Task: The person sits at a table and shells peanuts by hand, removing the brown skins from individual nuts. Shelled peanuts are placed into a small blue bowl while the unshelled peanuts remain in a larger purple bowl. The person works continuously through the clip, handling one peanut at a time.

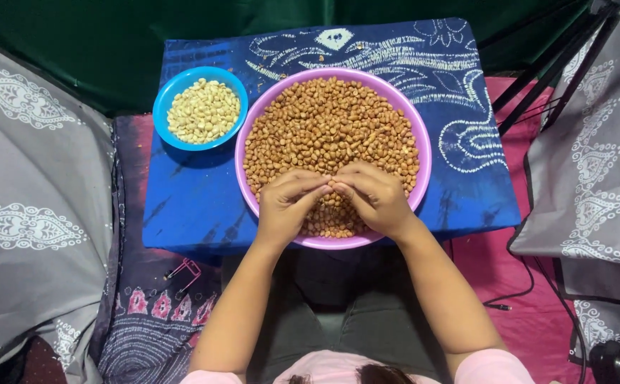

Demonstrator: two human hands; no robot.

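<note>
Blue cloth table (203,206) | pink bowl (423,142): reddish-brown peanuts (331,121) | both hands' fingertips pinched together over them

the pink bowl (423,153) fills the middle of the small blue table (189,206), brim-full of brown peanuts (331,121), so there is no bare room inside it. both hands sit low over its near part, the left hand (286,206) and right hand (375,198) with fingertips touching, closing the gap between them. just beside the pink rim, to the left, stands the blue bowl (164,107) of pale peeled nuts (203,110); the two rims almost meet. open cloth lies at the table's near left corner and along its right side. grey patterned fabric (33,213) crowds the left, and black stand legs (544,71) slant in at the far right.
</note>
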